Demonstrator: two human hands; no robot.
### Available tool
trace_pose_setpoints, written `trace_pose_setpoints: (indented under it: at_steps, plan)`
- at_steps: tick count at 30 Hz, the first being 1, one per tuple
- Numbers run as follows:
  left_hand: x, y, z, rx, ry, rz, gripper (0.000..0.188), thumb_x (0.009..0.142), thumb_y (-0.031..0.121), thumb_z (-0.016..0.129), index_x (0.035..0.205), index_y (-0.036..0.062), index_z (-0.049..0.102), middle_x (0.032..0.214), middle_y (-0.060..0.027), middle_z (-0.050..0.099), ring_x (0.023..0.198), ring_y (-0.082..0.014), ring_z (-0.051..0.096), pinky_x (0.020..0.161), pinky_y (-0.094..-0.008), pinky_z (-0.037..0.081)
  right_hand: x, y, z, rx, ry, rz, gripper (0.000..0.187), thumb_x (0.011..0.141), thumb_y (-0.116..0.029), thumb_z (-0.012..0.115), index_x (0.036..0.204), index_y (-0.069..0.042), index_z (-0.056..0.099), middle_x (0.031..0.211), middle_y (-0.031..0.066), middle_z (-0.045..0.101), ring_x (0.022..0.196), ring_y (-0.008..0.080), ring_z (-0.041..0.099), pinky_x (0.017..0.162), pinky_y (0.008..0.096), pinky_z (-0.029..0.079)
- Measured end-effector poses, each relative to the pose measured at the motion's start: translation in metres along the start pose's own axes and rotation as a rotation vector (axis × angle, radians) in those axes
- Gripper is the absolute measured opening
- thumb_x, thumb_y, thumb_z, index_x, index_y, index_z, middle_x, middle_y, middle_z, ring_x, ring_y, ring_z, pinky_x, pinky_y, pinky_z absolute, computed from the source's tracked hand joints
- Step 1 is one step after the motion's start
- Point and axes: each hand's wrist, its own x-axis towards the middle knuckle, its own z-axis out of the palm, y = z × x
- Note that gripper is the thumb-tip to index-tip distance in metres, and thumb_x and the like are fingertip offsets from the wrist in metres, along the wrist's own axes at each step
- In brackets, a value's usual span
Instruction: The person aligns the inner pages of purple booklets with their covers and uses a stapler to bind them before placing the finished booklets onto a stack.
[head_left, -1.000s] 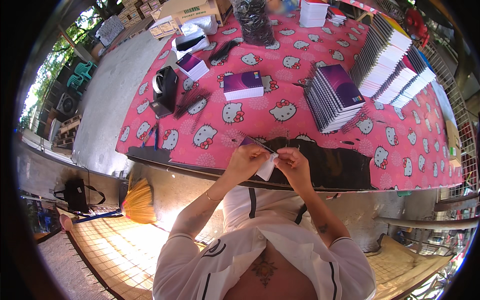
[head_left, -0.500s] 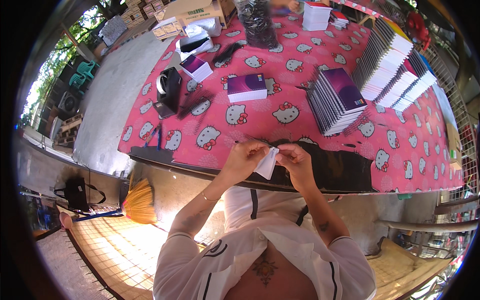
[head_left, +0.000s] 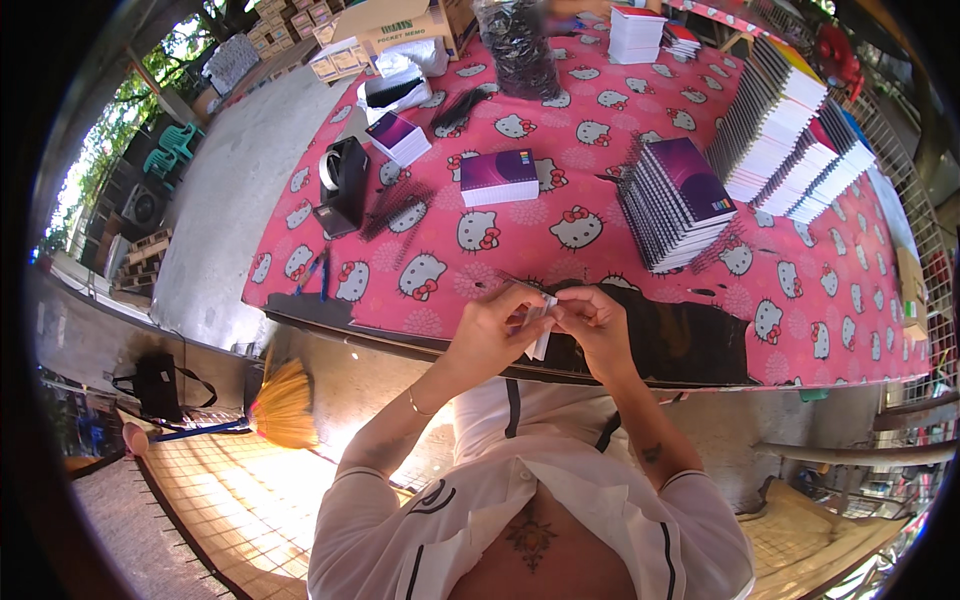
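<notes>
Reference: clock directions are taken from the hands, with 12 o'clock pointing away from the person.

The left hand (head_left: 495, 325) grasps a small white-paged notebook (head_left: 539, 346) between thumb and fingers. The fingers of the right hand (head_left: 597, 325) pinch the same notebook near its top edge; the fingertips of both hands nearly meet. The notebook is above the near edge of the desk (head_left: 690, 342), tilted, with pages hanging toward 6 o'clock. Its binding is too small and covered to tell.

Items on the pink cloth (head_left: 545, 232):
- 9 o'clock: pens (head_left: 324, 276), near the desk edge.
- 10 o'clock: a tape dispenser (head_left: 346, 188), with loose coils (head_left: 398, 207) just beside it.
- Between 10 and 11 o'clock: a small purple stack (head_left: 399, 139).
- 11 o'clock: a wider purple stack (head_left: 500, 178).
- 12 o'clock, far side: a bag of black coils (head_left: 519, 55).
- 2 o'clock: a coil-bound stack (head_left: 684, 200); beyond it, tall stacks (head_left: 765, 125).
</notes>
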Motion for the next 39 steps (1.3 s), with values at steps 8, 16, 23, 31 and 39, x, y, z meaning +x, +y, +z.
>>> trace_pose_setpoints:
  at_steps: [8,16,23,31,39]
  plan:
    - [0.001,-0.023,-0.012,-0.13,-0.008,-0.113,0.014,0.091,-0.007,0.065,0.104,-0.0017,0.063,0.095,-0.0039,0.071,0.09,-0.0069,0.065,0.078,-0.0238,0.055,0.001,-0.01,0.007,-0.142,-0.002,-0.005,0.024,0.09,0.0,0.072,0.113,0.002,0.064,0.096,0.0092,0.072,0.086,0.0116,0.069,0.076,0.026,0.059]
    - [0.002,-0.003,-0.011,0.327,-0.044,0.269,0.026,0.084,-0.005,0.07,0.107,0.0008,0.058,0.09,-0.0133,0.068,0.074,-0.0259,0.071,0.059,-0.035,0.058,0.003,-0.013,0.012,-0.263,-0.015,-0.076,0.024,0.089,0.002,0.072,0.112,0.001,0.066,0.094,0.0061,0.071,0.085,0.0085,0.067,0.076,0.0227,0.055]
    - [-0.001,0.007,-0.005,0.684,0.007,0.34,0.029,0.083,0.0,0.07,0.109,0.0001,0.057,0.083,-0.013,0.063,0.063,-0.0311,0.065,0.053,-0.0395,0.054,-0.001,-0.023,0.019,-0.326,-0.04,-0.099,0.021,0.088,0.004,0.071,0.109,0.002,0.066,0.093,0.0062,0.071,0.084,0.0071,0.066,0.075,0.0221,0.056]
    - [0.003,0.004,-0.006,0.742,0.078,0.435,0.017,0.086,0.002,0.069,0.101,-0.0014,0.061,0.082,-0.0122,0.064,0.063,-0.0296,0.066,0.053,-0.0377,0.054,-0.005,-0.034,0.028,-0.405,-0.016,-0.131,0.026,0.088,0.004,0.073,0.112,0.002,0.066,0.094,0.0061,0.071,0.084,0.0063,0.065,0.073,0.021,0.054]
    - [-0.01,-0.004,0.015,0.307,0.069,0.198,0.029,0.09,-0.004,0.06,0.118,-0.0028,0.066,0.102,-0.0189,0.068,0.076,-0.0318,0.071,0.062,-0.0362,0.056,0.0,-0.018,0.009,-0.349,0.09,-0.125,0.031,0.091,0.001,0.071,0.121,0.003,0.063,0.098,0.0077,0.071,0.09,0.0084,0.066,0.079,0.0229,0.056]
